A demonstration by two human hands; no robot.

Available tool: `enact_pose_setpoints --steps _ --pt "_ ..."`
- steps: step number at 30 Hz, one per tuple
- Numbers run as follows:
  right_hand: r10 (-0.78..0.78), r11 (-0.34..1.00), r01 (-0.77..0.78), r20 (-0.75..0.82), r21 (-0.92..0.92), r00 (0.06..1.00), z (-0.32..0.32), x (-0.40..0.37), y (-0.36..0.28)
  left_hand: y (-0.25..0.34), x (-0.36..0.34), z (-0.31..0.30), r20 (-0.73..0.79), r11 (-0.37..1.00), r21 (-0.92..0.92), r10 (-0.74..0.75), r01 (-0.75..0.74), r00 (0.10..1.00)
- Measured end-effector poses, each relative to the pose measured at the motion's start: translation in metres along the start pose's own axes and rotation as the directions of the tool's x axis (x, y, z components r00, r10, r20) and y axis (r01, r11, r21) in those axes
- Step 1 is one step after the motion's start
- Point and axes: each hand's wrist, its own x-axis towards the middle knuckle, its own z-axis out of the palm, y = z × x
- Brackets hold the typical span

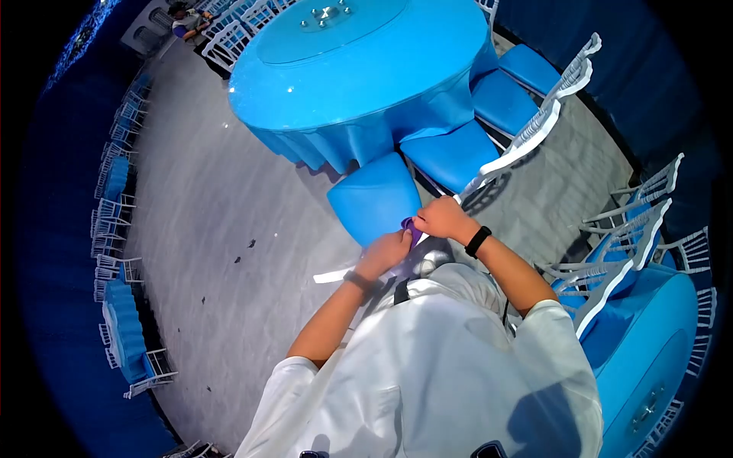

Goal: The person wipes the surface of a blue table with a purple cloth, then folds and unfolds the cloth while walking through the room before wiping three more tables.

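your left hand (388, 252) and right hand (446, 219) pinching purple fabric (415, 235) (fold or knot, can't tell), blue seat (374, 197) just beyond, table (347, 80) behind

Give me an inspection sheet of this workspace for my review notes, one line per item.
Surface: round table with a blue cover; a clear disc with metal fittings sits on top.
Job's things: purple cloth, bunched between the hands, beside a chair's blue seat.
Clutter: small dark scraps on the grey floor.
Hands: left hand and right hand both grip the cloth; exact finger placement is hard to see.
Cables: nothing seen.
Surroundings: more blue-covered tables and white chairs, dark blue drapes, another person far off.
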Motion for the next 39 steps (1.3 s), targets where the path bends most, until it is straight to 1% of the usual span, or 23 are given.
enact_pose_setpoints --steps 3,4,5,6,8,10,12,14,16,17,18,19,21,22,24,25,27,31,33,34,36,38,39 --pt "0.013 0.999 -0.012 0.029 -0.032 0.999 0.011 0.005 -0.002 -0.005 -0.001 0.001 0.018 1.000 0.007 -0.015 0.015 1.000" --pt "0.025 0.999 -0.024 0.043 -0.029 0.999 0.011 0.007 -0.008 -0.009 -0.009 -0.004 0.002 0.998 -0.061 -0.009 0.010 1.000" --pt "-0.004 1.000 0.006 0.122 -0.012 0.992 0.010 0.008 -0.012 -0.014 -0.019 -0.009 -0.006 0.992 -0.123 -0.005 0.005 1.000" --pt "0.032 0.998 -0.046 0.256 0.050 0.966 0.005 0.013 -0.021 -0.021 -0.030 -0.015 0.018 0.993 -0.117 -0.012 0.014 1.000" --pt "-0.062 0.970 -0.033 0.375 0.243 0.925 0.005 0.021 -0.037 -0.036 -0.052 -0.028 -0.036 0.990 0.021 -0.139 0.140 0.990" --pt "-0.075 0.941 -0.104 0.501 0.321 0.862 0.019 0.036 -0.061 -0.045 -0.077 -0.040 -0.118 0.978 0.133 -0.147 0.163 0.982" --pt "-0.109 0.937 -0.099 0.550 0.335 0.828 0.038 0.050 -0.084 -0.086 -0.089 -0.038 -0.187 0.966 0.203 -0.121 0.158 0.975" --pt "-0.157 0.927 -0.089 0.591 0.365 0.792 0.047 0.057 -0.097 -0.096 -0.095 -0.043 -0.252 0.944 0.281 -0.100 0.172 0.963" --pt "-0.152 0.929 -0.114 0.643 0.353 0.751 0.050 0.059 -0.101 -0.071 -0.089 -0.047 -0.124 0.839 0.400 -0.348 0.368 0.929" --pt "-0.173 0.927 -0.096 0.640 0.363 0.748 0.051 0.057 -0.095 -0.067 -0.080 -0.045 -0.126 0.840 0.406 -0.339 0.360 0.932" --pt "-0.157 0.929 -0.105 0.636 0.354 0.755 0.047 0.052 -0.086 -0.062 -0.070 -0.040 -0.073 0.892 0.313 -0.321 0.327 0.944" --pt "-0.125 0.927 -0.123 0.599 0.355 0.791 0.042 0.044 -0.076 -0.050 -0.059 -0.037 -0.019 0.933 0.209 -0.296 0.293 0.955" --pt "-0.052 0.947 -0.116 0.498 0.301 0.866 0.026 0.023 -0.055 -0.018 -0.043 -0.029 0.048 0.977 0.148 -0.163 0.155 0.985" --pt "-0.046 0.950 -0.119 0.505 0.289 0.862 0.013 0.012 -0.045 -0.022 -0.027 -0.014 0.050 0.980 0.137 -0.155 0.147 0.987" --pt "-0.035 0.992 -0.004 0.312 0.123 0.949 -0.014 -0.006 -0.029 -0.043 0.009 0.019 -0.037 0.951 -0.301 0.058 -0.066 0.998" --pt "-0.022 0.993 -0.015 0.314 0.115 0.949 -0.022 -0.011 -0.020 -0.024 0.006 0.015 -0.030 0.950 -0.303 0.070 -0.076 0.997" --pt "0.062 0.998 -0.053 0.258 -0.040 0.964 -0.030 -0.020 -0.012 0.006 -0.009 0.009 -0.037 0.990 -0.140 0.031 -0.036 0.999" --pt "0.049 0.996 -0.028 0.241 -0.087 0.969 -0.018 -0.019 -0.027 0.008 -0.038 0.004 -0.041 0.985 -0.174 0.006 -0.013 0.999" --pt "-0.030 0.999 0.035 0.220 -0.020 0.975 -0.010 -0.015 -0.045 0.011 -0.066 -0.002 -0.174 0.999 0.038 -0.010 0.017 0.985" --pt "-0.075 0.997 0.069 0.184 0.038 0.980 -0.006 -0.013 -0.056 -0.001 -0.074 0.002 -0.182 0.999 0.031 -0.036 0.043 0.983" --pt "-0.095 0.989 0.074 0.166 0.128 0.982 0.002 -0.004 -0.076 -0.030 -0.086 0.007 -0.423 0.971 0.228 0.163 -0.069 0.891" --pt "-0.111 0.984 0.065 0.283 0.167 0.953 0.004 0.005 -0.090 -0.049 -0.097 0.003 -0.463 0.955 0.284 0.216 -0.087 0.860" --pt "-0.121 0.987 0.088 0.272 0.131 0.954 0.009 0.008 -0.092 -0.055 -0.100 0.000 -0.496 0.953 0.291 0.224 -0.083 0.839"
